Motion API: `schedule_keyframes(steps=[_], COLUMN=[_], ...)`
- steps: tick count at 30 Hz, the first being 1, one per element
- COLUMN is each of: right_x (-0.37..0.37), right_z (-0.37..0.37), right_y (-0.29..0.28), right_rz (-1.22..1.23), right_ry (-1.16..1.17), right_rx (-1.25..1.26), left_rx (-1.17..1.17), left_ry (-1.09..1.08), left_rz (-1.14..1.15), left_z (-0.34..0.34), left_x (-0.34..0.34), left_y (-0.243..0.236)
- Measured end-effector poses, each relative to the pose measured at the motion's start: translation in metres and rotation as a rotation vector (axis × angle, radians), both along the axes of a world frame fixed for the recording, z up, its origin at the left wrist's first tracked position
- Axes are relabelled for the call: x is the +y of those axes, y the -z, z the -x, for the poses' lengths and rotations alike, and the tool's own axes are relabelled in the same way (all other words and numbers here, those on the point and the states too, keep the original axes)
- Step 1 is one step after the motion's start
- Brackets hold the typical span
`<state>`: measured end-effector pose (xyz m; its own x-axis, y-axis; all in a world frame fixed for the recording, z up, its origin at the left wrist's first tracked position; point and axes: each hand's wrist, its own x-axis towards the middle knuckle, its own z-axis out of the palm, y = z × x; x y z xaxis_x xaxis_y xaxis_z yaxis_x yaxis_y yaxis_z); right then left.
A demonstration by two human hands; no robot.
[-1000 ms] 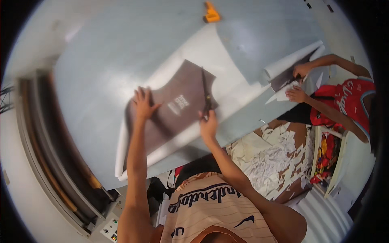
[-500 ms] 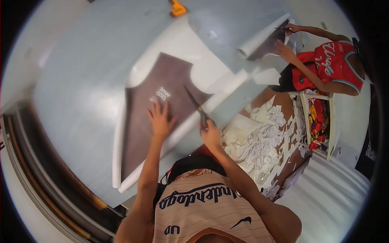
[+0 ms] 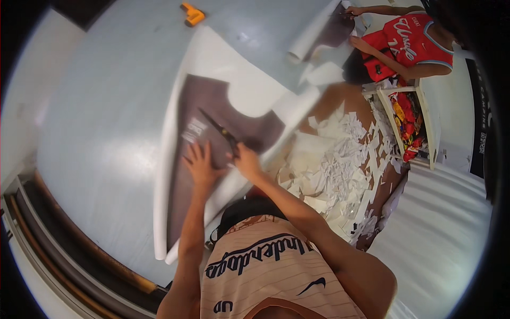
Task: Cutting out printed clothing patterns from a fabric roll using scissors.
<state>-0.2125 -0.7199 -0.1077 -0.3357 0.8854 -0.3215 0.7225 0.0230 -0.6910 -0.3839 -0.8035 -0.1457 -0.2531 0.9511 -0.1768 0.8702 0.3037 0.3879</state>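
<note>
A dark maroon garment-shaped panel (image 3: 180,212) with small white lettering is printed on a white sheet (image 3: 207,50), whose edges curl up along the left and the near side. My left hand (image 3: 202,166) lies on the panel just below the lettering, fingers spread. Scissors with dark handles (image 3: 219,127) are gripped in my right hand (image 3: 246,161), to the right of my left. Their blades point to the far left, over the panel's surface. How high the blades are above the sheet I cannot tell.
Across the pale blue table (image 3: 106,133) lies an orange tool (image 3: 192,15). White paper scraps (image 3: 340,175) are heaped to my right, by a white-framed bin (image 3: 427,125) of colourful pieces. A co-worker in a red jersey (image 3: 409,48) cuts another rolled sheet (image 3: 308,42).
My right hand and the scissors have moved left across the panel, closer to my left hand. The view has shifted, and the far-end things sit further left and higher in it.
</note>
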Motion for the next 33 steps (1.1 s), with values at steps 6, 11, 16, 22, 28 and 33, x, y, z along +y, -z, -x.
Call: schedule_keyframes(steps=[6,11,16,22,28,33], right_x=[-0.02,-0.023,-0.032,-0.04,-0.097,-0.105], right_z=[-0.045,-0.055,-0.071,-0.14,-0.301,-0.323], right_y=[0.014,0.033,0.054,0.04,0.032,-0.007], right_rz=[-0.118,-0.123,-0.133,0.143,0.36,0.78], right_ry=[0.084,0.189,0.353,0.392,0.258,0.323], right_rx=[-0.034,-0.033,0.06,0.326,0.129,0.342], left_rx=[-0.18,0.175,-0.06,-0.023,0.023,0.039], left_ry=[0.044,0.128,0.158,0.213,0.173,0.149], left_rz=[0.052,-0.024,-0.224,-0.125,0.061,0.042], left_z=[0.102,0.133,0.031,-0.08,-0.128,-0.137], left_x=[0.024,0.04,0.05,0.074,0.083,0.079], left_y=[0.021,0.023,0.046,0.033,0.014,0.018])
